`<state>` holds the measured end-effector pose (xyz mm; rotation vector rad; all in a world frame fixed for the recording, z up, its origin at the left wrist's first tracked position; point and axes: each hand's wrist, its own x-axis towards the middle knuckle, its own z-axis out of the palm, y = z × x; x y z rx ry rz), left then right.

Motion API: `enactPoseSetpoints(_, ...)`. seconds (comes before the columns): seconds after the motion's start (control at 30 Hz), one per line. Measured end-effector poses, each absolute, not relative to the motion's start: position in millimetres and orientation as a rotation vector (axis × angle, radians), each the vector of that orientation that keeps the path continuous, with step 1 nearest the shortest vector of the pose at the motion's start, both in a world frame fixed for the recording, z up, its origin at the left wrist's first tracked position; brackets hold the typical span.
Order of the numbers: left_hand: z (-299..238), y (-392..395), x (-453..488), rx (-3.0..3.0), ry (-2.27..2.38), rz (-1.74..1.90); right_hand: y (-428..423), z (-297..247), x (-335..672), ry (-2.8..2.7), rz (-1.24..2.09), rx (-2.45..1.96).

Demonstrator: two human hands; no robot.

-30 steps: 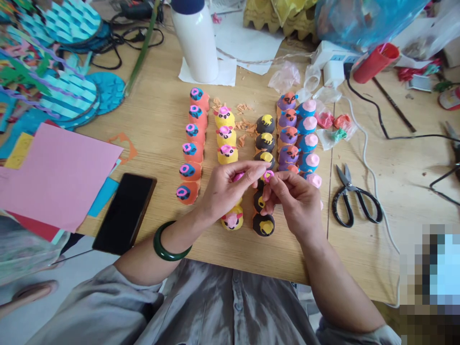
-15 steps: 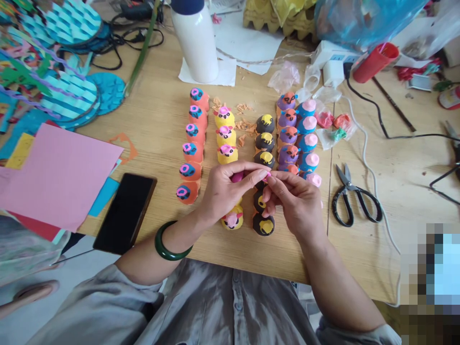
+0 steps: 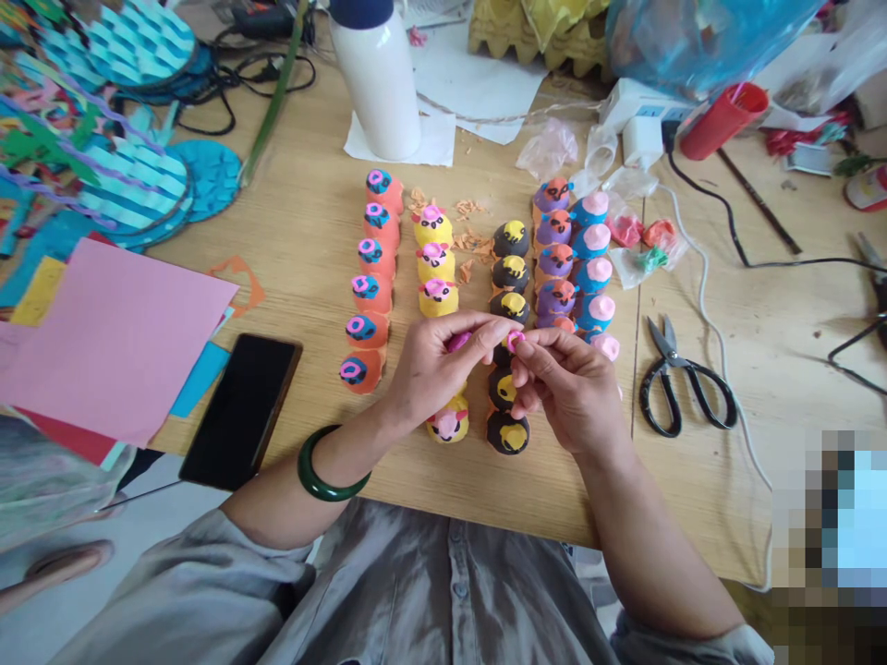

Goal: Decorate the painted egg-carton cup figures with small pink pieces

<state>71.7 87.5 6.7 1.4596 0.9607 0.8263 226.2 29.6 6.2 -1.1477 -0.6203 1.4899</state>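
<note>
My left hand (image 3: 435, 365) is closed around a magenta lump of modelling clay (image 3: 458, 343), which shows between thumb and fingers. Its fingertips reach up to a small pink clay ring (image 3: 515, 341), pinched between thumb and forefinger of my right hand (image 3: 572, 383). Both hands hover over rows of painted egg-carton cups. Below lie a yellow row (image 3: 438, 294) with pink clay faces and a black row (image 3: 514, 238) with yellow patches, each partly covered by my hands. Further right stand a purple row (image 3: 555, 261) and a blue row (image 3: 593, 242) with pink tops.
An orange row (image 3: 378, 291) stands at left, beside a phone (image 3: 241, 411) and pink paper (image 3: 125, 337). Black-handled scissors (image 3: 683, 374) lie at right near a white cable (image 3: 707, 305). A white bottle (image 3: 381, 88), power strip (image 3: 627, 103) and red cup (image 3: 724, 120) stand behind.
The pink clay between my fingertips now shows as a ring, held slightly apart from most of my left fingers. The hands have barely shifted; the rows stay put.
</note>
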Motion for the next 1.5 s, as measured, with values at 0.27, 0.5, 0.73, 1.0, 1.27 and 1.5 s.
enactPoseSetpoints(0.27, 3.8, 88.5, 73.1, 1.502, 0.975, 0.846, 30.7, 5.9, 227.3, -0.584, 1.588, -1.140)
enactPoseSetpoints(0.5, 6.3, 87.6, 73.1, 1.422, 0.966, 0.844, 31.6, 7.7, 226.3, -0.549, 1.582, -1.120)
enactPoseSetpoints(0.73, 5.9, 87.9, 73.9, 1.501, 0.994, 0.841, 31.7, 7.1, 227.4, -0.539, 1.612, -1.113)
enactPoseSetpoints(1.0, 5.4, 88.2, 72.8, 1.499, 0.993, 0.855, 31.1, 8.9, 226.9, -0.517, 1.639, -1.110)
enactPoseSetpoints(1.27, 6.6, 88.3, 72.3, 1.429, 0.983, 0.825, 32.6, 8.3, 229.3, -0.469, 1.662, -1.111)
enactPoseSetpoints(1.5, 5.2, 87.8, 73.6, 1.590, 0.987, 0.885, 32.8, 7.9, 228.1, -0.480, 1.611, -1.103)
